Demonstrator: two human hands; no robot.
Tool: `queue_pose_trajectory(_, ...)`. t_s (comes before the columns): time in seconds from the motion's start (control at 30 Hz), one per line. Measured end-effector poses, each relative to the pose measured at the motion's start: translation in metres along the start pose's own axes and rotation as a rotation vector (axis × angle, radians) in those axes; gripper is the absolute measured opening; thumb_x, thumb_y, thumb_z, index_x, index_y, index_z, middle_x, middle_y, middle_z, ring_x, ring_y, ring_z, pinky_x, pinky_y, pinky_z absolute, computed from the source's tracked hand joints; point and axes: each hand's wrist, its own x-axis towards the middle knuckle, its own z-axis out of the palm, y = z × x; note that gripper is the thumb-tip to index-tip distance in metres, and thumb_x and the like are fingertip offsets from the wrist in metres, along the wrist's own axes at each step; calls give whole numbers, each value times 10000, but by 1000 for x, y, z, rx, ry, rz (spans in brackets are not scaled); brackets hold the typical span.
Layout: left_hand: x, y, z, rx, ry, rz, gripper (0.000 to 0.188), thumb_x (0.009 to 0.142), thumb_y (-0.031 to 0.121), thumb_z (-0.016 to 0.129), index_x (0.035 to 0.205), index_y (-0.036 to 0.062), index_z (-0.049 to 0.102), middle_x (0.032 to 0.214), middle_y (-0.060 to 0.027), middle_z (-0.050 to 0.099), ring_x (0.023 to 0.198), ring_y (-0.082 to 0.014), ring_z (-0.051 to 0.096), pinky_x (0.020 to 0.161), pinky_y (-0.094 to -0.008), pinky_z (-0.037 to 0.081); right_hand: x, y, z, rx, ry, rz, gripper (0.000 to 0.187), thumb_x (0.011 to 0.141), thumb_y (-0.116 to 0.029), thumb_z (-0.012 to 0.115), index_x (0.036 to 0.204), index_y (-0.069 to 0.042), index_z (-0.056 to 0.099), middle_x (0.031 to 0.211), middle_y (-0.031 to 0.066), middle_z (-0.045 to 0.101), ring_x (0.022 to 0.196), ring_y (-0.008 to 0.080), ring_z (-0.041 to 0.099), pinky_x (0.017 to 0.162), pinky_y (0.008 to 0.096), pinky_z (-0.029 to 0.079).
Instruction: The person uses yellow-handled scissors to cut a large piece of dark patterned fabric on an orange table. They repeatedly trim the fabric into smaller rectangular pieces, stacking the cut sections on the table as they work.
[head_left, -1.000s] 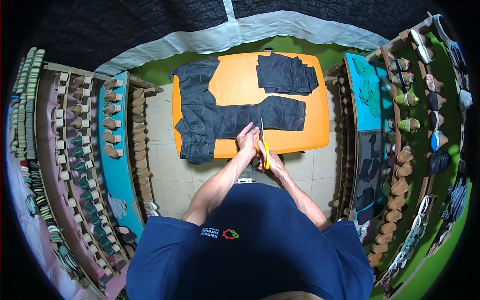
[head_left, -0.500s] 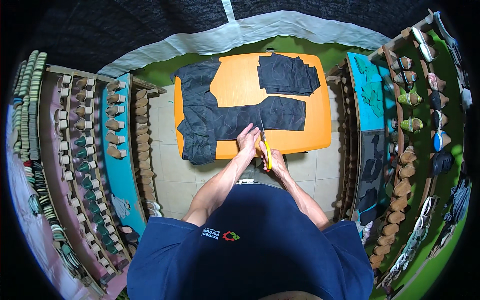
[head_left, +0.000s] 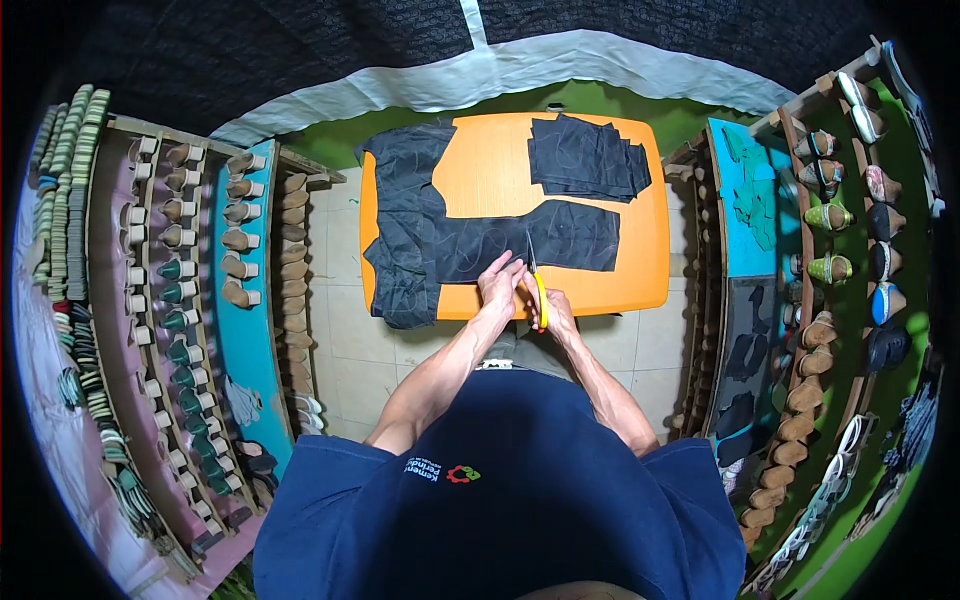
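Right grip (head_left: 560, 312) clamps yellow-handled metal scissors (head_left: 542, 300), long axis and blades pointing away from the wearer, at flat black cloth (head_left: 580, 237); closure unclear on left grip (head_left: 497, 284).

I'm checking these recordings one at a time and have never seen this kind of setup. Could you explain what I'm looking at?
There is no robot here: a person works with two bare hands. The view comes from the left of two wide fisheye cameras worn on the head, looking down, so straight edges bend near the rim.

On the orange table, a large black cloth lies at the left, and a black fabric strip with pale outlines extends rightward from it. A stack of black fabric pieces sits at the far right.

The right hand holds yellow-handled scissors, their blades at the strip. The left hand is beside them, at the strip's near edge.

Racks of what look like shoe lasts stand on both sides.
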Motion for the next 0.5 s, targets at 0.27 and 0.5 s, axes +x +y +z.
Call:
queue_pose_trajectory(0.27,-7,7,4,3,-12,3,483,894,-105,623,1365,-73,518,1144,-231,666,1021,-264,685,907,-331,593,22,-21,-4,-28,-123,56,773,795,-813,601,804,-40,602,598,17,523,495,125,542,478,268,472)
queue_pose_trajectory(0.5,-10,9,2,-7,-27,20,499,896,-97,626,1379,-89,496,1135,-236,670,1028,-269,690,965,-347,574,24,-27,-9,-101,-59,0,742,771,-806,642,717,-68,587,598,11,534,485,109,534,451,257,472)
